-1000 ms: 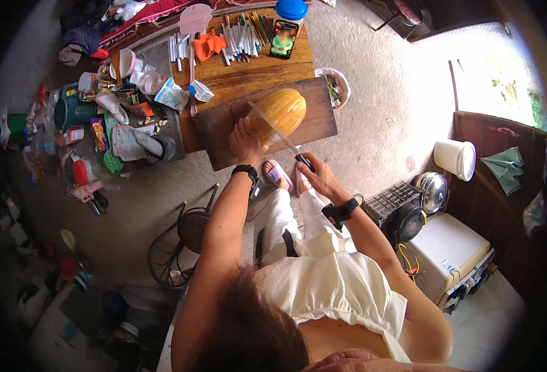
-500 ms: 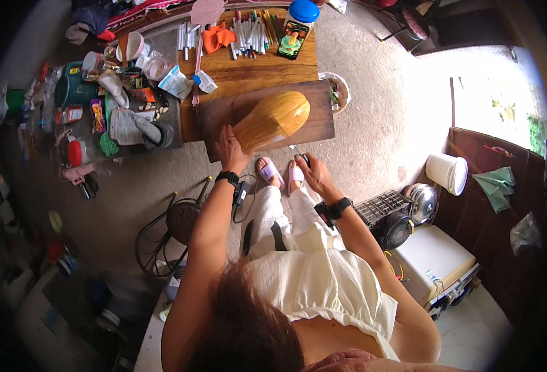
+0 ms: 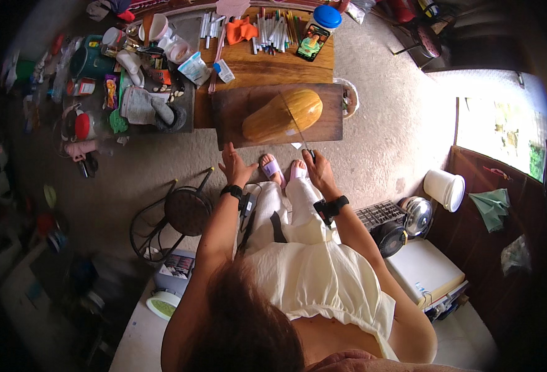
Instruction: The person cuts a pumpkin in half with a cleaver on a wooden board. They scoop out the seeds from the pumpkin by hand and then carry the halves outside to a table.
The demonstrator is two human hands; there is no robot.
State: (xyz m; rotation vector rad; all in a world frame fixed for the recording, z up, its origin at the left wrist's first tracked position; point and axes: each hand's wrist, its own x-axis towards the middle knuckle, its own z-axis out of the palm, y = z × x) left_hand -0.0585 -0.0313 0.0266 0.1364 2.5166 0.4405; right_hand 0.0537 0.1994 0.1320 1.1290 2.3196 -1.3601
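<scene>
A large, long yellow-orange fruit (image 3: pixel 267 120), a squash or papaya by its look, lies on a dark wooden board (image 3: pixel 227 105). My right hand (image 3: pixel 320 168) is closed round the dark handle of a knife (image 3: pixel 297 121). Its thin blade runs across the fruit towards the right end; how deep it sits I cannot tell. My left hand (image 3: pixel 237 167) is off the fruit, just in front of the board's near edge, with fingers spread and nothing in them.
Marker pens (image 3: pixel 273 32), an orange cloth (image 3: pixel 241 30), a blue-lidded jar (image 3: pixel 327 18) and a phone (image 3: pixel 313 42) are on the table's far part. A stone mortar (image 3: pixel 177 116) and crowded jars stand left. A round stool (image 3: pixel 188 211) is at my left, a white bucket (image 3: pixel 444 189) at right.
My left hand has come off the fruit and drawn back towards me, opening. The knife blade now shows clearly across the fruit, its handle still in my right hand. The view has shifted slightly.
</scene>
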